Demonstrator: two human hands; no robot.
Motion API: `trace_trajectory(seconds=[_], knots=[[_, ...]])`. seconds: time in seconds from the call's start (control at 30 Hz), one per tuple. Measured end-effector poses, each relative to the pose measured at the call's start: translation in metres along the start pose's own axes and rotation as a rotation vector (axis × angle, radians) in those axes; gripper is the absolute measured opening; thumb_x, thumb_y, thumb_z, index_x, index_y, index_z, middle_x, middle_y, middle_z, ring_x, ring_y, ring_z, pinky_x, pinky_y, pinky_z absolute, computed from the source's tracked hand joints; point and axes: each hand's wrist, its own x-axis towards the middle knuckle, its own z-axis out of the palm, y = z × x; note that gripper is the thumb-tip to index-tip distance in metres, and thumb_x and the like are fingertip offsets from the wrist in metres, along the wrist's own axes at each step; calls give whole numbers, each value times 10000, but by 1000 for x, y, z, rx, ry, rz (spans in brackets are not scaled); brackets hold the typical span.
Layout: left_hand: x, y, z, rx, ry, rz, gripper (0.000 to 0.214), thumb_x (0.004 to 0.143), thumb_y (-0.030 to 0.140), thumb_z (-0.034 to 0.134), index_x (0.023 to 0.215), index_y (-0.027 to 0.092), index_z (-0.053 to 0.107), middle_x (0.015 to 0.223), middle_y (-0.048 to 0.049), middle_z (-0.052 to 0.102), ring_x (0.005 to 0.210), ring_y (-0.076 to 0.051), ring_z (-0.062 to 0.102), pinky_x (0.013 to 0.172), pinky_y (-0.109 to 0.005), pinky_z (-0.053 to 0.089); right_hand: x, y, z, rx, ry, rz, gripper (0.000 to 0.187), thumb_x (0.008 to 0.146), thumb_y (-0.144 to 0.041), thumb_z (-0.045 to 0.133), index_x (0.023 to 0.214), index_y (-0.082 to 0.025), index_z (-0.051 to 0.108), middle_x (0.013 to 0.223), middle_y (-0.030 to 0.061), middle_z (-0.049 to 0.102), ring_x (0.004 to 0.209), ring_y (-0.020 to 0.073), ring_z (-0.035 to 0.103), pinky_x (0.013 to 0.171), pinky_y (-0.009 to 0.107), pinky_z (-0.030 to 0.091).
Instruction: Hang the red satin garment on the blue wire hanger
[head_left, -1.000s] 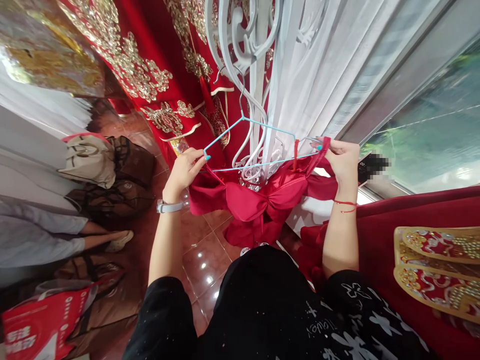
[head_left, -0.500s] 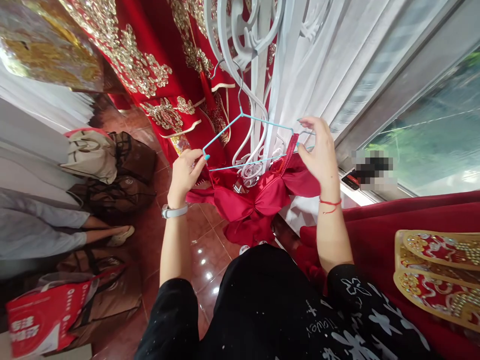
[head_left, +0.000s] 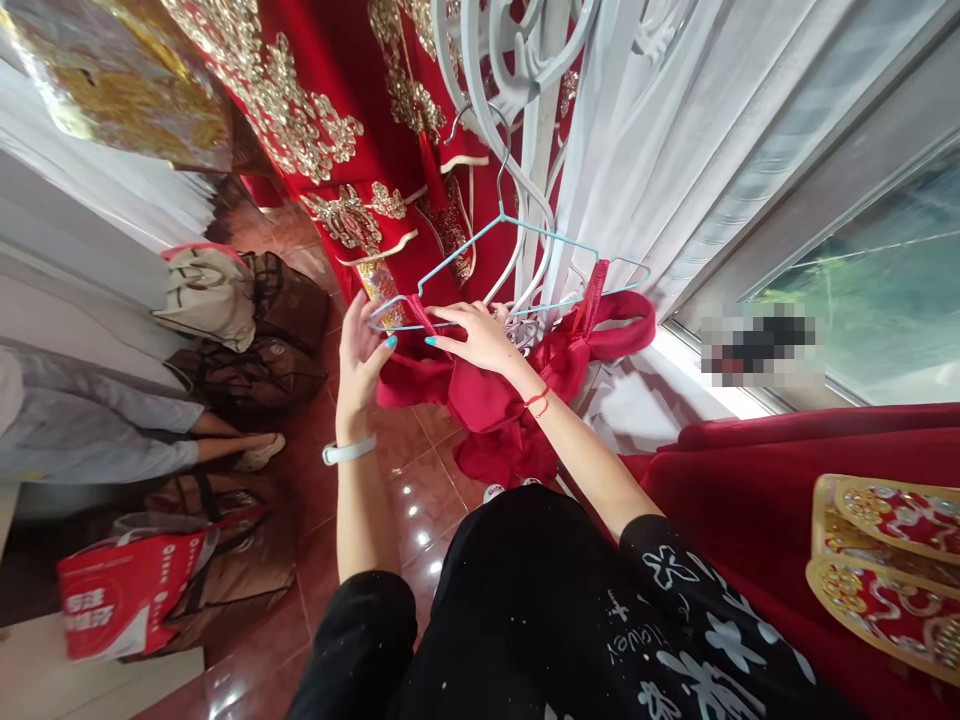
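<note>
A light blue wire hanger hangs by its hook from a white ornate metal rack. A red satin garment droops from it, its right strap looped over the hanger's right end. My left hand holds the hanger's left end with the garment's left strap. My right hand has crossed to the left end too, fingers spread and touching the strap and the lower wire there.
Red dresses with gold embroidery hang behind the rack, white curtains and a window to the right. More red fabric lies at right. Bags and a red shopping bag sit on the tiled floor; another person's legs are at left.
My right hand left the hanger's right end, where the strap now hangs looped, and crossed to the left end beside my left hand. The view shifted slightly.
</note>
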Motion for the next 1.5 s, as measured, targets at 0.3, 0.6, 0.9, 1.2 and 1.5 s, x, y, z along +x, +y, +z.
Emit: trace_trajectory(seconds=[0.3,0.6,0.9,1.2,1.5], knots=[[-30,-24,16,-21,168,-244,602,806,763,684,1023,201,679,1047,-102,770,1020,-265,736,959,-408,598,3,-1,19,32,133,89,285,1062,-353,596,1279,-291,769,1234,39,809,1179,281,622,1192,524,198],[58,47,-22,332,-202,-75,443,936,591,646,762,187,600,661,11,543,631,-135,478,622,-304,433,2,-5,16,77,153,96,228,1040,-344,638,1181,-293,810,1223,20,820,1117,273,637,1163,512,253],[73,59,11,489,-364,88,453,1002,477,611,1370,213,635,1257,-124,738,1178,-312,679,1050,-443,532,-11,4,0,291,213,-64,322,993,-183,539,1193,-240,786,1299,72,772,1253,248,659,1149,454,415],[50,76,69,454,-159,381,299,1033,279,541,1285,240,697,1258,-120,698,1249,-304,629,1131,-512,482,-149,95,-115,-139,647,157,182,875,-339,773,1049,-327,826,1237,78,690,1241,331,570,1169,596,413],[85,88,210,303,-750,327,380,1063,389,574,1290,114,704,1225,-189,759,1175,-312,705,991,-387,500,-183,118,-130,15,518,262,114,873,-337,707,851,-264,792,989,73,757,999,293,689,1029,498,516]])
